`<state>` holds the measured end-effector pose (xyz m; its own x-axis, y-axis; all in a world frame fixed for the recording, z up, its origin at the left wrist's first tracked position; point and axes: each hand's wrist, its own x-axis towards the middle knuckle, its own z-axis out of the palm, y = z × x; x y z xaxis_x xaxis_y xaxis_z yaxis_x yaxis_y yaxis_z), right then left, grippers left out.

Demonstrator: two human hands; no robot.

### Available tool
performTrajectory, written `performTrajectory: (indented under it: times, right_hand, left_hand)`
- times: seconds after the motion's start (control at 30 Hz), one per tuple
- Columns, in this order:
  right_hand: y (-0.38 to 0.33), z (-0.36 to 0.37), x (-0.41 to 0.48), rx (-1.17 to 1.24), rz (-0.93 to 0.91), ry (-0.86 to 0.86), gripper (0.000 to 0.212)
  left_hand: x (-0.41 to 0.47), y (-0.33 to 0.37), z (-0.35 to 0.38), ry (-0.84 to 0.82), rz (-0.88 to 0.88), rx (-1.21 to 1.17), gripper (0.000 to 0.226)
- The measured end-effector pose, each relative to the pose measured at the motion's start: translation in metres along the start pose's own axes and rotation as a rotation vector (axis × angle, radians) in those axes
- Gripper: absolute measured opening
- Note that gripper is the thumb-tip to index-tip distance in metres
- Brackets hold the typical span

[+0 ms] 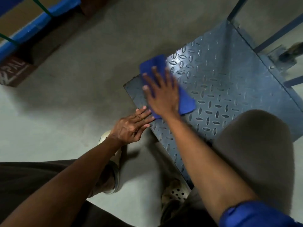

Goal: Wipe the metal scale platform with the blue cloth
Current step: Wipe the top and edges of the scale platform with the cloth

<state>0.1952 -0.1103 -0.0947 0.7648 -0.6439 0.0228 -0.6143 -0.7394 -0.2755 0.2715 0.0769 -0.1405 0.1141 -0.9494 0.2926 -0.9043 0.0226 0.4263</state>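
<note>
Crouched low over a metal scale platform point(221, 82) of dark diamond-tread plate, set on a grey concrete floor point(73, 89)

On the plate's left part, a blue cloth point(155, 62), folded and lying flat: far end at or just over the plate's far-left edge, other end out from under the palm toward the plate's middle

Pressed down on that cloth with the right grip point(161, 94): wide, fingers straight and spread, palm flat, nothing curled round the fabric. Some blur at the fingertips and along the cloth's edge

Braced beside it with the left grip point(131, 126): wide as well, holding nothing, fingers straight and close together, tips on the platform's near-left edge, right by the cloth's near corner. Touching the cloth or just short of it, cannot tell

Both forearms bare, with a blue sleeve point(255, 215) at the right upper arm. A knee in grey trousers point(255, 145) over the platform's near-right part. Below the arms, a pale shoe point(114, 163) on the floor and a perforated clog point(177, 192) at the platform's near corner

Behind the platform, at upper right, blue metal rails point(278, 35). At upper left, well apart from the platform, cardboard boxes point(19, 18) with blue tape and green straps, and below them a brown block point(14, 71) with white lettering, unreadable
</note>
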Motion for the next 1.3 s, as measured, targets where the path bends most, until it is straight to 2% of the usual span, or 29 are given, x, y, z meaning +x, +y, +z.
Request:
performTrajectory:
  times: [0.1,0.17,0.2,0.27,0.33,0.37,0.4,0.53,0.6,0.63,0.73,0.8,0.87,0.9,0.97,1.03,1.1,1.17,1.3]
  right_hand:
    - [-0.004,0.002,0.005,0.025,-0.380,-0.095,0.050]
    - [0.022,-0.006,0.033,0.005,-0.511,-0.131,0.050]
    - [0.040,-0.010,0.048,-0.003,-0.456,-0.111,0.050]
    - [0.075,-0.019,0.066,-0.002,-0.123,0.003,0.052]
    - [0.080,-0.021,0.059,0.011,0.181,0.107,0.054]
    - [0.065,-0.019,0.050,0.008,0.216,0.120,0.054]
    - [0.046,-0.014,0.039,-0.001,0.143,0.096,0.054]
    - [-0.001,0.006,0.014,-0.022,-0.559,-0.117,0.049]
    - [0.021,0.002,0.035,-0.016,-0.659,-0.136,0.049]
    - [0.038,-0.003,0.048,-0.017,-0.596,-0.122,0.050]
    - [0.095,-0.023,0.071,-0.039,-0.174,-0.023,0.054]
    - [0.105,-0.026,0.068,-0.023,0.050,0.040,0.056]
    - [0.071,-0.016,0.056,-0.044,0.080,0.055,0.056]
    - [0.047,-0.008,0.046,-0.052,-0.015,0.037,0.055]
    - [0.003,0.009,0.030,-0.056,-0.350,-0.044,0.053]
    - [-0.011,0.014,0.030,-0.042,-0.614,-0.109,0.052]
    - [0.009,0.011,0.052,-0.022,-0.682,-0.142,0.053]
    - [0.038,0.001,0.074,-0.026,-0.569,-0.146,0.057]
    - [0.118,-0.027,0.088,-0.028,-0.044,-0.041,0.062]
  left_hand:
    - [0.001,0.002,0.000,0.054,-0.014,0.025,0.033]
    - [0.002,0.007,0.001,0.080,-0.019,0.005,0.034]
    - [0.003,0.008,0.002,0.089,-0.027,0.000,0.036]
    - [0.002,0.010,0.006,0.095,-0.055,-0.001,0.038]
    - [0.000,0.013,0.009,0.100,-0.067,-0.002,0.040]
    - [0.000,0.014,0.010,0.107,-0.067,-0.002,0.040]
    - [0.000,0.015,0.011,0.111,-0.067,0.003,0.039]
    - [0.000,0.013,0.011,0.133,-0.048,0.063,0.033]
    - [-0.001,0.011,0.010,0.123,-0.030,0.066,0.037]
    - [-0.002,0.011,0.011,0.123,-0.025,0.063,0.039]
    - [-0.002,0.013,0.015,0.145,-0.039,0.047,0.042]
    - [-0.004,0.015,0.017,0.158,-0.047,0.031,0.042]
    - [-0.004,0.013,0.018,0.168,-0.052,0.024,0.041]
    - [-0.003,0.014,0.017,0.178,-0.054,0.026,0.040]
    - [-0.001,0.014,0.016,0.209,-0.058,0.053,0.037]
    - [0.000,0.015,0.015,0.219,-0.057,0.073,0.037]
    - [-0.001,0.015,0.015,0.201,-0.046,0.070,0.038]
    - [-0.002,0.015,0.018,0.196,-0.045,0.065,0.039]
    - [-0.003,0.017,0.020,0.198,-0.063,0.054,0.039]
